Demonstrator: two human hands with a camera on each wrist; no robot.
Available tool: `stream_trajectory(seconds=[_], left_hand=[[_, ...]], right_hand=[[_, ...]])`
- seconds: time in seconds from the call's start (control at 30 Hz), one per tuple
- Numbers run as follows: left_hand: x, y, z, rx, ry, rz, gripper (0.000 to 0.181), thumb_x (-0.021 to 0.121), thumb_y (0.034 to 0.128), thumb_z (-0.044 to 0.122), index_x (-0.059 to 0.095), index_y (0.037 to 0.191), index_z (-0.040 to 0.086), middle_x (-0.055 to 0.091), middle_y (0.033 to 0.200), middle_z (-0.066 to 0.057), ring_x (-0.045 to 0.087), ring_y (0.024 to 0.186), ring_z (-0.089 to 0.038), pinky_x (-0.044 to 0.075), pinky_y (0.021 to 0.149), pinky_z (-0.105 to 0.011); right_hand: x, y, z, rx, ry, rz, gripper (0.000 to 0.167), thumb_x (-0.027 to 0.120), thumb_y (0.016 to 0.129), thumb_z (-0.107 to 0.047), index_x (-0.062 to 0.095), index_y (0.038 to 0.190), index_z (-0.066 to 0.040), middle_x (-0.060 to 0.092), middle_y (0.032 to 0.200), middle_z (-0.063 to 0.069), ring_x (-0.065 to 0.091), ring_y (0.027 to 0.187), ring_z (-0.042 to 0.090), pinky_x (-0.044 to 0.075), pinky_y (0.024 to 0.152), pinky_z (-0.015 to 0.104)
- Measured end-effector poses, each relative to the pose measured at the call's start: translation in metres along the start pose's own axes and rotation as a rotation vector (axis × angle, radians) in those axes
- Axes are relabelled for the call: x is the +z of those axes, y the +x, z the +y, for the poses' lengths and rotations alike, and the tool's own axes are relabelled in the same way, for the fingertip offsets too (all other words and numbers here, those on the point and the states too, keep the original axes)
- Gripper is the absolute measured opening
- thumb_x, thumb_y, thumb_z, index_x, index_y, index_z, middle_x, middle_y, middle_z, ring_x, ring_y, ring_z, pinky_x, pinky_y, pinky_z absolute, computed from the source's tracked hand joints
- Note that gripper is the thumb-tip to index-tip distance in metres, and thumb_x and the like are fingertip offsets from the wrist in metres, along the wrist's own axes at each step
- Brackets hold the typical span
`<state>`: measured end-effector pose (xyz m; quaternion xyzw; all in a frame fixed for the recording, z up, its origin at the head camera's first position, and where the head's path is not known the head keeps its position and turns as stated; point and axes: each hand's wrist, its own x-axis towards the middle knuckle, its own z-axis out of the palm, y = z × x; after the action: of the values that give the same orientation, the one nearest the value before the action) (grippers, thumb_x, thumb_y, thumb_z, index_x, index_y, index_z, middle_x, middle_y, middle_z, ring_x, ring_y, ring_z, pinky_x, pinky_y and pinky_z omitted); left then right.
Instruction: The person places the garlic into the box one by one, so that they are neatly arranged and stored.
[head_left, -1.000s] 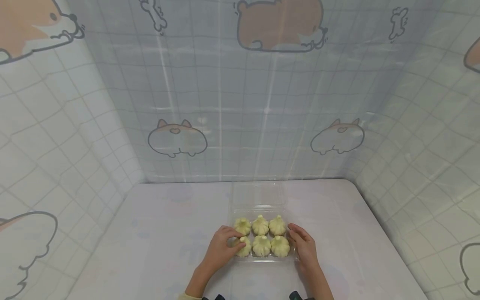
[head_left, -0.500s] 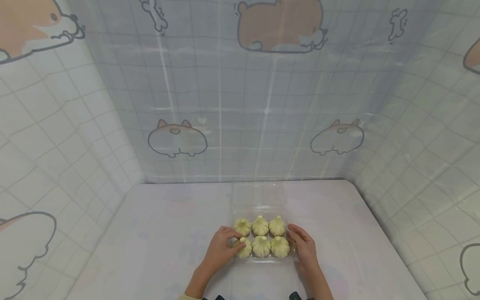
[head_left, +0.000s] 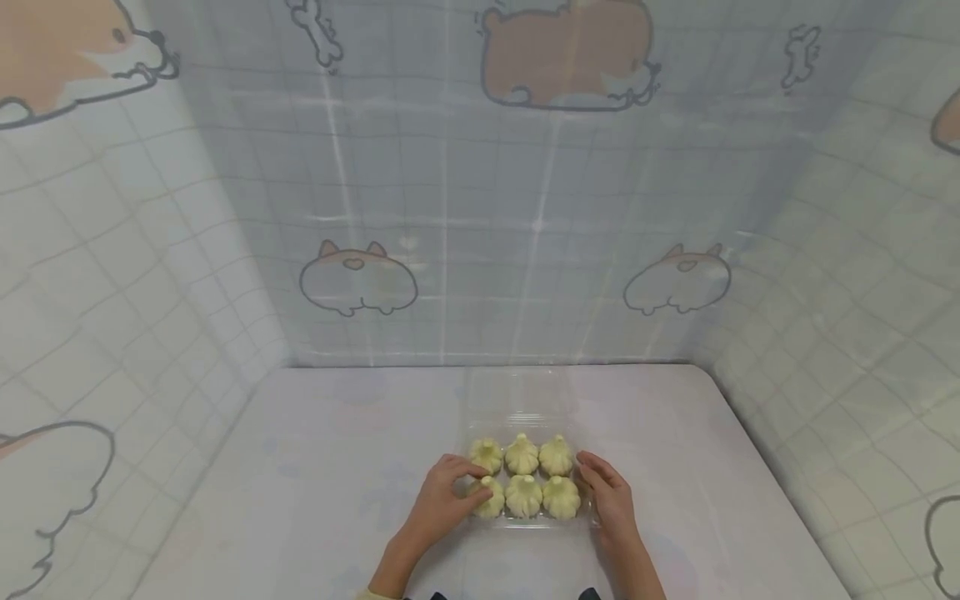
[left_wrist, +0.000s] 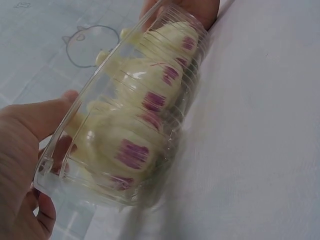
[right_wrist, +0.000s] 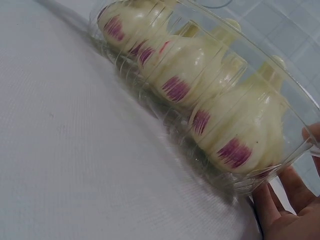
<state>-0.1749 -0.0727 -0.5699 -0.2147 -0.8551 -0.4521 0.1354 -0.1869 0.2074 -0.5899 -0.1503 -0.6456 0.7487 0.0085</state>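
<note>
A clear plastic clamshell container (head_left: 525, 525) sits on the table with its lid (head_left: 519, 396) folded back, away from me. Pale garlic bulbs (head_left: 522, 497) fill it in two rows; purple streaks mark their sides in both wrist views. My left hand (head_left: 441, 497) grips the container's left side, thumb above the rim by the near-left garlic bulb (left_wrist: 120, 145) and some fingers lower down outside. On the opposite side, my right hand (head_left: 611, 497) holds the right end. In the right wrist view its fingers (right_wrist: 295, 192) lie against the container's outer corner, its thumb partly cut off.
The pale table (head_left: 337, 467) extends to both sides of the container. Tile-patterned curtain walls (head_left: 480, 292) with cartoon dogs rise behind it and at left and right. Dark bits of the wrist gear (head_left: 588, 593) show at the bottom edge.
The head view has shifted very slightly. Both hands keep their places at the container's sides, and the garlic bulbs stay where they were.
</note>
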Motion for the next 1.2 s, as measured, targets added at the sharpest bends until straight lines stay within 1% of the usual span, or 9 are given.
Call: stream_trajectory(seconds=[0.2,0.33,0.43,0.5,0.6,0.7,0.9,1.0,1.2], left_hand=[[-0.005,0.001,0.002,0.024,-0.025,0.027,0.028,0.084,0.0762,0.023,0.074,0.099,0.011,0.069,0.097,0.009,0.057,0.095,-0.011,0.049,0.081,-0.037],[-0.01,0.001,-0.002,-0.025,-0.048,0.066,0.028,0.082,0.0789,0.024,0.072,0.102,0.012,0.07,0.098,0.005,0.059,0.094,-0.014,0.049,0.077,-0.037],[-0.015,0.005,-0.007,-0.067,-0.039,0.084,0.024,0.078,0.0842,0.024,0.072,0.106,0.015,0.068,0.099,0.009,0.061,0.096,-0.018,0.048,0.076,-0.036],[-0.021,0.011,-0.01,-0.069,-0.025,0.092,0.022,0.075,0.0874,0.024,0.071,0.108,0.016,0.067,0.101,0.01,0.061,0.097,-0.019,0.049,0.075,-0.038],[-0.03,0.023,-0.013,-0.074,0.004,0.086,0.022,0.071,0.091,0.026,0.071,0.11,0.015,0.066,0.103,0.01,0.062,0.098,-0.023,0.049,0.075,-0.044],[-0.039,0.036,-0.018,-0.092,0.033,0.065,0.023,0.069,0.0924,0.025,0.07,0.111,0.011,0.066,0.105,0.005,0.062,0.098,-0.025,0.05,0.075,-0.047],[-0.046,0.064,-0.031,-0.144,0.074,0.012,0.021,0.068,0.0925,0.02,0.07,0.109,0.008,0.068,0.103,-0.005,0.064,0.093,-0.028,0.052,0.076,-0.044],[-0.049,0.079,-0.038,-0.185,0.052,-0.004,0.025,0.067,0.093,0.017,0.067,0.113,0.003,0.068,0.1,-0.01,0.065,0.09,-0.03,0.053,0.076,-0.045],[-0.049,0.101,-0.054,-0.361,-0.031,-0.001,0.037,0.063,0.0954,0.018,0.059,0.124,-0.006,0.066,0.105,-0.016,0.063,0.094,-0.032,0.053,0.074,-0.042]], right_hand=[[-0.002,0.0,0.0,0.006,-0.003,-0.016,0.045,0.063,0.096,-0.022,0.053,0.136,-0.003,0.051,0.14,0.012,0.052,0.122,0.02,0.046,0.094,0.027],[-0.008,0.001,-0.002,0.009,-0.026,-0.058,0.048,0.061,0.097,-0.021,0.048,0.142,-0.011,0.044,0.147,0.009,0.044,0.13,0.022,0.044,0.097,0.03],[-0.015,0.004,-0.013,-0.018,-0.115,-0.109,0.048,0.057,0.099,-0.021,0.045,0.144,-0.015,0.041,0.149,0.01,0.04,0.134,0.027,0.04,0.102,0.039],[-0.019,0.008,-0.023,-0.05,-0.174,-0.137,0.046,0.055,0.1,-0.021,0.044,0.144,-0.014,0.041,0.147,0.013,0.04,0.133,0.031,0.04,0.103,0.045],[-0.022,0.019,-0.04,-0.092,-0.214,-0.156,0.044,0.054,0.1,-0.018,0.045,0.142,-0.007,0.042,0.145,0.019,0.043,0.13,0.036,0.041,0.101,0.047],[-0.023,0.033,-0.052,-0.102,-0.246,-0.166,0.043,0.054,0.1,-0.017,0.046,0.14,-0.003,0.045,0.142,0.021,0.047,0.126,0.037,0.042,0.099,0.047],[-0.024,0.062,-0.061,-0.082,-0.291,-0.222,0.047,0.056,0.1,-0.022,0.045,0.141,-0.001,0.047,0.14,0.024,0.05,0.123,0.039,0.043,0.099,0.047],[-0.023,0.077,-0.062,-0.05,-0.316,-0.243,0.05,0.056,0.1,-0.027,0.044,0.141,0.0,0.047,0.14,0.024,0.052,0.121,0.039,0.044,0.098,0.046],[-0.016,0.1,-0.06,0.016,-0.363,-0.208,0.048,0.057,0.099,-0.027,0.048,0.137,0.002,0.048,0.139,0.026,0.055,0.119,0.037,0.046,0.096,0.044]])
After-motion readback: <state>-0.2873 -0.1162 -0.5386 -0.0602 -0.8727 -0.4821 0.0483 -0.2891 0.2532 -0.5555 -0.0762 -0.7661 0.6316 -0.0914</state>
